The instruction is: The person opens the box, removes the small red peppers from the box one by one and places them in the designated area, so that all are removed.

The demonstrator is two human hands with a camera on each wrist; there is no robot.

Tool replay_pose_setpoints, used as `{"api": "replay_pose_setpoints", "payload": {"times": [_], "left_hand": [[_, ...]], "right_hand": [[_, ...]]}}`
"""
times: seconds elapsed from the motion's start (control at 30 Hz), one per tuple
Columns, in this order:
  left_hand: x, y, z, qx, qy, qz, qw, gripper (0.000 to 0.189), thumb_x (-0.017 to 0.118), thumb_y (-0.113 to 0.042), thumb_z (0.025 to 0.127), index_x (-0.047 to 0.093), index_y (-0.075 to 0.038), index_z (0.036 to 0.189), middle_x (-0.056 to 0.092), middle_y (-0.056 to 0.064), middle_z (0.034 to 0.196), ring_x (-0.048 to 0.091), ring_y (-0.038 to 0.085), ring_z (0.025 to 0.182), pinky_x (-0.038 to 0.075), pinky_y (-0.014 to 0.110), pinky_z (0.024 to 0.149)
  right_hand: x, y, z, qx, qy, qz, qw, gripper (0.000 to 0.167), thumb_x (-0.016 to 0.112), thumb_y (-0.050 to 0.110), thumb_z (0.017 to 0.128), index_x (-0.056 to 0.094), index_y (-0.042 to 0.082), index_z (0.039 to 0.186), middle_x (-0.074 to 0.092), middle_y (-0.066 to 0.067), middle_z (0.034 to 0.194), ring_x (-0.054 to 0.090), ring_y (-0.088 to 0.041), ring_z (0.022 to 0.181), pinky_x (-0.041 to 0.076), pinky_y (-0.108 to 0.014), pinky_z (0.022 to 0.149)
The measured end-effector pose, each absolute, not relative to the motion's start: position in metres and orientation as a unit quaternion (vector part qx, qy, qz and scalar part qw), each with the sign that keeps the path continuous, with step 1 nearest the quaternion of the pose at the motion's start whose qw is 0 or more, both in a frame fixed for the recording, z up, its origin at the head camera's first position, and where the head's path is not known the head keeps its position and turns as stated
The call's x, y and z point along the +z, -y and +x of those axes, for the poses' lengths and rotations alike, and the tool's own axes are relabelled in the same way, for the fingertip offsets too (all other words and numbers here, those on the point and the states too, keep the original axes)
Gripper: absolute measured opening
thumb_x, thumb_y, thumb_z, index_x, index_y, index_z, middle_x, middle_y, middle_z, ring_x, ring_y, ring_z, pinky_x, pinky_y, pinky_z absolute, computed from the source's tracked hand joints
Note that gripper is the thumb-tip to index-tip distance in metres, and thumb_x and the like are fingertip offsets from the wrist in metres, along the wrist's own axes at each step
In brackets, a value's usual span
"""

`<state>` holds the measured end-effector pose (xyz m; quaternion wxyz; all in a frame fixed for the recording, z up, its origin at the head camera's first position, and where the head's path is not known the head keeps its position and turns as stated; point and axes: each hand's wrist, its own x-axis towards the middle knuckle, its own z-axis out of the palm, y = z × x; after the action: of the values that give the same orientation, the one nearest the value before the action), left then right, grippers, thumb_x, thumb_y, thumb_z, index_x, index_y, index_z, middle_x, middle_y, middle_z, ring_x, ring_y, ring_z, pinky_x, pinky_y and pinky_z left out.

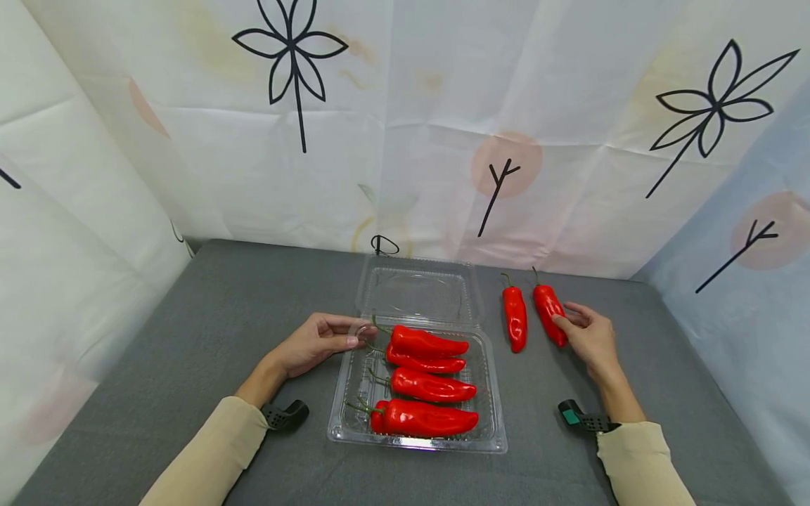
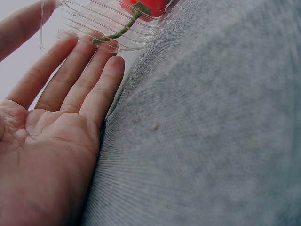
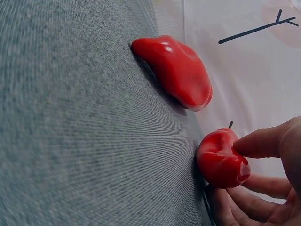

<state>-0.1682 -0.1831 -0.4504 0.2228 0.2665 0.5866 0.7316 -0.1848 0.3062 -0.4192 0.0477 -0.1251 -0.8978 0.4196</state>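
Note:
A clear plastic clamshell container (image 1: 496, 422) stands open on the table, with several red peppers (image 1: 430, 417) lying crosswise in it, green stems to the left. My left hand (image 1: 314, 344) holds the container's left edge near the hinge between thumb and fairly straight fingers. In the left wrist view those fingertips meet the ribbed clear wall (image 2: 108, 19), close to a green pepper stem (image 2: 120, 34). Right of the container, my right hand (image 1: 588, 339) pinches the lower end of a red pepper (image 3: 221, 157), thumb on top and fingers beneath. Another red pepper (image 1: 515, 320) lies just left of it.
The container's lid (image 1: 414, 292) is folded back, reaching the patterned cloth wall (image 1: 430, 204) behind. Grey cloth (image 1: 190, 351) covers the table. More fabric hangs at the left and right sides. Each wrist wears a black band (image 1: 285, 416) with a small device.

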Motion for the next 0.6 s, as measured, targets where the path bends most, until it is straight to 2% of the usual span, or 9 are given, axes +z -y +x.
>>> {"api": "replay_pose_setpoints", "payload": {"times": [0.13, 0.33, 0.6], "left_hand": [[-0.4505, 0.1829, -0.1685, 0.733, -0.586, 0.266, 0.222, 0.044, 0.062, -0.002, 0.099, 0.052, 0.013, 0.139, 0.057, 0.03, 0.137, 0.059, 0.027, 0.128, 0.048, 0.036, 0.108], [-0.4509, 0.1831, -0.1686, 0.733, -0.587, 0.265, 0.22, 0.043, 0.061, -0.001, 0.099, 0.052, 0.013, 0.139, 0.059, 0.029, 0.136, 0.06, 0.027, 0.128, 0.048, 0.036, 0.108], [-0.4519, 0.1831, -0.1688, 0.734, -0.584, 0.268, 0.219, 0.042, 0.061, 0.0, 0.099, 0.053, 0.013, 0.139, 0.059, 0.029, 0.136, 0.06, 0.027, 0.127, 0.048, 0.037, 0.108]], "right_hand": [[-0.4187, -0.3068, -0.1842, 0.422, 0.899, -0.104, 0.048, 0.057, 0.062, 0.022, 0.101, 0.045, -0.001, 0.15, 0.06, -0.032, 0.131, 0.063, -0.029, 0.104, 0.05, -0.015, 0.062], [-0.4194, -0.3071, -0.184, 0.422, 0.902, -0.079, 0.043, 0.058, 0.063, 0.026, 0.101, 0.046, 0.0, 0.15, 0.056, -0.033, 0.134, 0.059, -0.04, 0.114, 0.051, -0.015, 0.062], [-0.4225, -0.3069, -0.1835, 0.415, 0.906, -0.065, 0.043, 0.055, 0.067, 0.023, 0.098, 0.051, -0.004, 0.143, 0.058, -0.032, 0.13, 0.059, -0.041, 0.112, 0.05, -0.01, 0.065]]}}
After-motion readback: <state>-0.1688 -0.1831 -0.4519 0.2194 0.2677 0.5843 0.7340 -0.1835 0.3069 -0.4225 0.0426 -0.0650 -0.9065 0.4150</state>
